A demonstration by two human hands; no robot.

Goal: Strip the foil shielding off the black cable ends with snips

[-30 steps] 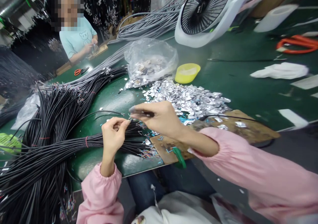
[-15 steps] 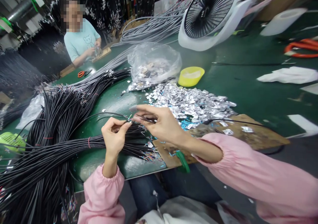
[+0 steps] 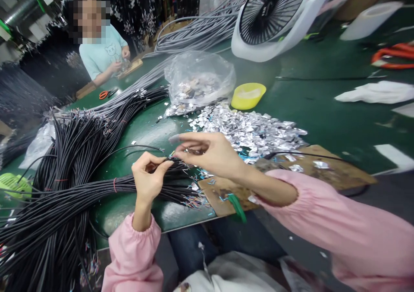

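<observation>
My left hand [image 3: 149, 173] is closed in a pinch on a black cable [image 3: 166, 158], near its stripped end. Close against it, my right hand [image 3: 213, 154] has thumb and fingers pinched at the thin coloured wires of that end, its index finger stretched out above. Something dark and shiny shows within the curled right fingers; I cannot make out what it is. Below both hands lies a bundle of black cables [image 3: 97, 186] tied with a red band, its coloured wire ends fanned toward the right. A loose black cable [image 3: 136, 146] lies just behind the left hand.
Silvery foil scraps [image 3: 252, 130] are heaped beyond my right hand, beside a clear plastic bag [image 3: 200, 74] and a yellow dish [image 3: 248, 97]. A wooden board [image 3: 343, 173] lies under my right forearm. A white fan [image 3: 258, 52] stands behind. Across the table is a co-worker [image 3: 103, 52].
My right index finger and hand have shifted slightly up, and the fingers curl more openly around the dark thing. My left hand keeps its pinch on the cable. The view has tilted slightly.
</observation>
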